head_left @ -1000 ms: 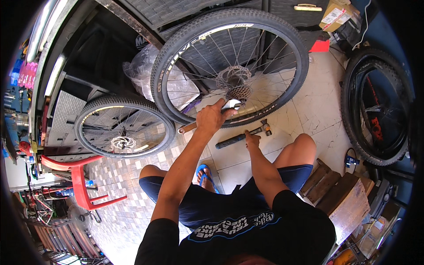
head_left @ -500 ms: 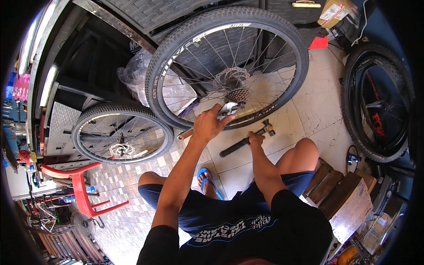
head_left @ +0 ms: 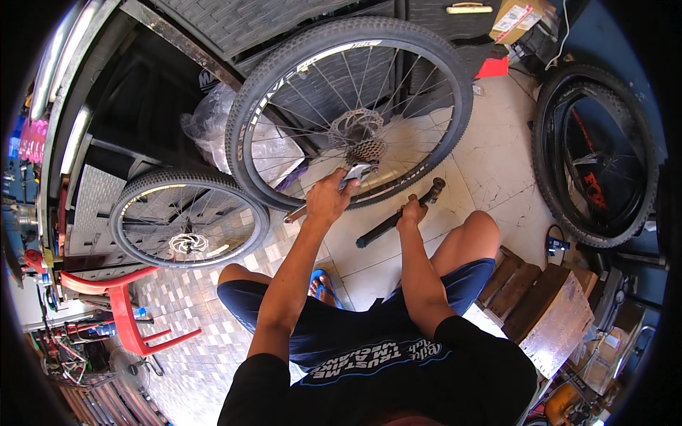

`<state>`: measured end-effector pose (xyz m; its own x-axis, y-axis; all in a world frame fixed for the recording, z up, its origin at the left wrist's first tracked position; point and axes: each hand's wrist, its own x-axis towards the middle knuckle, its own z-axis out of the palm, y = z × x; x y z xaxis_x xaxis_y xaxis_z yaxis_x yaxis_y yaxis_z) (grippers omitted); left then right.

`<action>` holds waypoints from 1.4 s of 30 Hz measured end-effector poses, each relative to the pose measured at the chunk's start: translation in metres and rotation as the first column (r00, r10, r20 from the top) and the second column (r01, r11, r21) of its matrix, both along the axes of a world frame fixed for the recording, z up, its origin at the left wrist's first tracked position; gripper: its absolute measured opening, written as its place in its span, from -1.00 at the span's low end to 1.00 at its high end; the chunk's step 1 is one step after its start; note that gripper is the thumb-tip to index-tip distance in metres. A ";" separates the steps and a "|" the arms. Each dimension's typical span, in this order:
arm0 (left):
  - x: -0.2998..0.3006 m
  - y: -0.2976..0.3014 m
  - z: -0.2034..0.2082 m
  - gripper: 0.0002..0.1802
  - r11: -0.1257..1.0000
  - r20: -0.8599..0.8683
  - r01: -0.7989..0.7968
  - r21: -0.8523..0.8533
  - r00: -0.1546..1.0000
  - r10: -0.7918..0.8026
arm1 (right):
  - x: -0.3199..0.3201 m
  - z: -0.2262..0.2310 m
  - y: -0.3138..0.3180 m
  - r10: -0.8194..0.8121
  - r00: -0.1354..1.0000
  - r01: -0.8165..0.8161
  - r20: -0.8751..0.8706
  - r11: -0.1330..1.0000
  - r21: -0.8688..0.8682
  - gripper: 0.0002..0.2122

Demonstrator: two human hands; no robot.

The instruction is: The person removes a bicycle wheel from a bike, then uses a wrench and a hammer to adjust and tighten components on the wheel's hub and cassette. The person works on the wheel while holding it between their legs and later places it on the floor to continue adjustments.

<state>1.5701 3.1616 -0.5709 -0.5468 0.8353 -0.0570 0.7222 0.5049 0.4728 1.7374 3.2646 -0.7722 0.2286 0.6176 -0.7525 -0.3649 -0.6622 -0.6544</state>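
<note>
pale cracked floor tiles (head_left: 497,163) run under everything, giving way to a small checkered pattern toward the lower left. a large bicycle wheel (head_left: 352,113) with a knobby tyre stands upright in front of the person, leaning back against a dark ribbed panel (head_left: 234,21); its cassette (head_left: 366,150) and disc sit at the hub. the left hand (head_left: 328,199) is wrapped tight around a wrench (head_left: 348,179), whose silver jaw end points up toward the cassette, probably touching it, though the hand hides the contact. the right hand (head_left: 410,213) is clenched on a long dark tool (head_left: 398,216) that slants from low left to high right just below the tyre. a smaller wheel (head_left: 188,216) leans to the left, with a clear plastic bag (head_left: 206,131) behind it and a red plastic chair (head_left: 124,312) lower down. another tyre (head_left: 597,153) stands at the right, near a wooden block (head_left: 547,298). a blue sandal (head_left: 323,284) shows between the knees.
</note>
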 end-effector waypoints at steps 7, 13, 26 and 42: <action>0.009 0.007 -0.004 -0.60 0.996 -0.083 -0.010 0.084 0.996 0.017 | 0.010 0.042 0.011 0.007 0.998 0.006 -0.067 0.980 0.197 -0.66; -0.002 -0.001 -0.001 -0.54 0.997 -0.151 0.065 0.044 0.987 -0.058 | 0.017 0.079 -0.003 0.178 0.982 -0.164 -0.057 0.968 0.187 -0.69; -0.012 0.015 0.008 -0.28 0.992 -0.191 0.074 -0.099 0.977 -0.092 | 0.027 0.096 -0.007 0.269 0.960 -0.241 -0.084 0.938 0.249 -0.78; -0.015 0.033 0.025 -0.06 0.979 -0.132 0.090 -0.184 0.985 -0.115 | 0.027 0.091 -0.008 0.259 0.960 -0.232 -0.105 0.948 0.219 -0.73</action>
